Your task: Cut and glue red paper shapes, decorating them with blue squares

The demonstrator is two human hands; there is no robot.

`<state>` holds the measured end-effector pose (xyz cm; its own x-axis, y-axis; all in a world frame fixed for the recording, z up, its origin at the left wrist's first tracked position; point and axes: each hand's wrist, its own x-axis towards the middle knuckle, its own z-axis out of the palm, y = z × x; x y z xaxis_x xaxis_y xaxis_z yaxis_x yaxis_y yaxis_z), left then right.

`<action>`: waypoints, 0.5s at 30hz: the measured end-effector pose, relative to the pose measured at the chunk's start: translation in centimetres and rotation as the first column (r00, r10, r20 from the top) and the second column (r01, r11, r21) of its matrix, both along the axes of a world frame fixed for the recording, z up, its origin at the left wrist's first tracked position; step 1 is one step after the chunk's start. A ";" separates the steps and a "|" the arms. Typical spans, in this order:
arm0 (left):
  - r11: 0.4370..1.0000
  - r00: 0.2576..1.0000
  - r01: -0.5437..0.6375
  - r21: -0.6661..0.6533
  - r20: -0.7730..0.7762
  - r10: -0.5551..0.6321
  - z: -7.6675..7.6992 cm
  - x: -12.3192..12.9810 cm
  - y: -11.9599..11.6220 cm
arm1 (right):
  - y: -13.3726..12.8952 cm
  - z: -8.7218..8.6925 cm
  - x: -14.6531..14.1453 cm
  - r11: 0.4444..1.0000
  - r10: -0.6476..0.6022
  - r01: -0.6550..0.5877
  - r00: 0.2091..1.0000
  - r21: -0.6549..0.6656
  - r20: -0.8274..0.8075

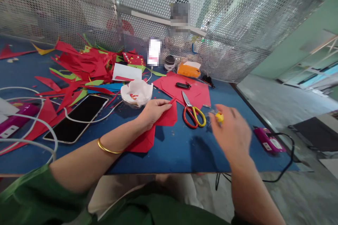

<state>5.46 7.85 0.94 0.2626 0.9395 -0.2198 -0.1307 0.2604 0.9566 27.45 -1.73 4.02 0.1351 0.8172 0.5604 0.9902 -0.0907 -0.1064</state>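
Observation:
My left hand (155, 111) pinches the folded upper edge of a piece of red paper (170, 115), which hangs just over the table. Another red paper piece (144, 140) lies partly under my left wrist. My right hand (231, 132), smeared by motion, is raised to the right with its fingers closed around a small yellow item (219, 117); most of it is hidden, so its kind does not show. Scissors (194, 112) with one red and one yellow handle lie between my hands, blades slightly apart. Behind them, a small black tool (183, 85) rests on red sheets (199, 95).
A paper-lined bowl (136, 93) holds red scraps. A phone (79, 117) and white cables lie left, below a heap of red and green offcuts (84, 61). A lit phone (154, 52) stands at the back. On the right is a purple pack (268, 140) with a black cable.

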 end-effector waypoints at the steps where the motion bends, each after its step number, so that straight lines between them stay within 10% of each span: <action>1: 1.000 1.000 0.000 -0.007 0.001 0.000 0.1 0.0 0.0 | -0.4 0.1 1.7 0.994 -0.107 0.107 0.988 0.001 0.112; 7: 0.999 1.000 0.001 -0.045 -0.013 -0.002 0.3 0.3 -0.4 | -1.1 -2.2 8.7 0.884 -0.154 0.232 0.964 -0.405 0.216; 15: 0.994 0.999 0.036 -0.106 0.035 -0.032 0.9 0.5 -1.0 | -0.1 -3.1 8.8 0.877 -0.086 0.204 0.958 -0.436 0.275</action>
<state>5.95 6.89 1.81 0.3029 0.9015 -0.3091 -0.1512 0.3657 0.9184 36.28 -1.80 0.92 0.1816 0.9700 0.1616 0.9513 -0.2149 0.2209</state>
